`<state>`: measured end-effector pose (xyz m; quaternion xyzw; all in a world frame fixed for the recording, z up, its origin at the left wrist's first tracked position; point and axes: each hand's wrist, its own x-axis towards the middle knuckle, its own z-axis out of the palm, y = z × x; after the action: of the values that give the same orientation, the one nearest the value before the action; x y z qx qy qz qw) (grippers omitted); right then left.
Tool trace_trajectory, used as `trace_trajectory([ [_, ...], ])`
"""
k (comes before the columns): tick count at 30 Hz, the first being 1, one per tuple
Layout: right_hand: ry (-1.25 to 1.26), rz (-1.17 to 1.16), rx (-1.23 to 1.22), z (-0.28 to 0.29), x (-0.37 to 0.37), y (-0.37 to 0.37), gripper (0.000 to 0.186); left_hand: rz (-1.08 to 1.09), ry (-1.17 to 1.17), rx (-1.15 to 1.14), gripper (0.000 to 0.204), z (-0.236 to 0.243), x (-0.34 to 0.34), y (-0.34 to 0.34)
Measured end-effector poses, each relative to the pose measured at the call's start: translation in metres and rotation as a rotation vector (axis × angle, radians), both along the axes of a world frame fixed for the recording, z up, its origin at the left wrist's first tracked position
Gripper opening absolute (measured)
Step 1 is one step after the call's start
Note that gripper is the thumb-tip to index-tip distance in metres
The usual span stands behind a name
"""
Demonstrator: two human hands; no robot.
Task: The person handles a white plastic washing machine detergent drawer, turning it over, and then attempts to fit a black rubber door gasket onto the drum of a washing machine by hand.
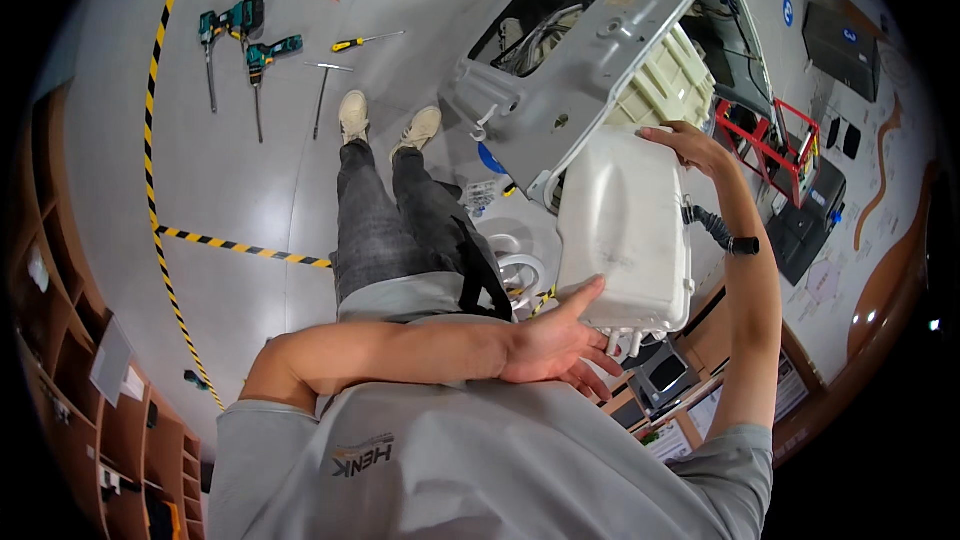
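Observation:
Both my hands are on a large white plastic tank (622,230) with rounded edges. Its far edge is gripped by my right hand (690,147), fingers curled over the corner. Across my front, my left hand (555,345) supports the near lower end, thumb along its side and fingers spread below it. Short white spouts (628,342) stick out of that end. From the tank's right side juts a black corrugated hose (710,225). Just beyond is a grey metal cabinet (560,90), with a cream ribbed plastic part (665,85) inside its open side.
Left of my feet, two teal power drills (235,25) (268,55), a yellow screwdriver (350,44) and a T-handle wrench (320,90) lie on the floor. Red metal frames (765,150) and black cases (812,220) are at right. Wooden shelves (120,410) line the left.

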<state>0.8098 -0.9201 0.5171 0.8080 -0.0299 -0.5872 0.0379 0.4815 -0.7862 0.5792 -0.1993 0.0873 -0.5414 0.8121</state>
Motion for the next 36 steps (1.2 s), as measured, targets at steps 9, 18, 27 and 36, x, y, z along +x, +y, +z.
trace_trajectory([
  [9, -0.005, 0.021, 0.061, -0.014, 0.025, 0.005, 0.086, 0.066, 0.032, 0.039, 0.113, 0.004, 0.022, -0.027],
  [18, -0.043, 0.039, 0.067, -0.028, 0.032, -0.009, 0.089, 0.144, 0.069, 0.042, 0.111, 0.01, 0.026, -0.048],
  [27, -0.085, 0.044, 0.068, -0.023, 0.033, 0.004, 0.085, 0.118, 0.105, 0.08, 0.111, 0.004, 0.029, -0.047],
  [36, -0.126, 0.032, 0.13, -0.026, 0.028, -0.021, 0.079, 0.078, 0.071, 0.151, 0.117, -0.003, 0.01, -0.053],
])
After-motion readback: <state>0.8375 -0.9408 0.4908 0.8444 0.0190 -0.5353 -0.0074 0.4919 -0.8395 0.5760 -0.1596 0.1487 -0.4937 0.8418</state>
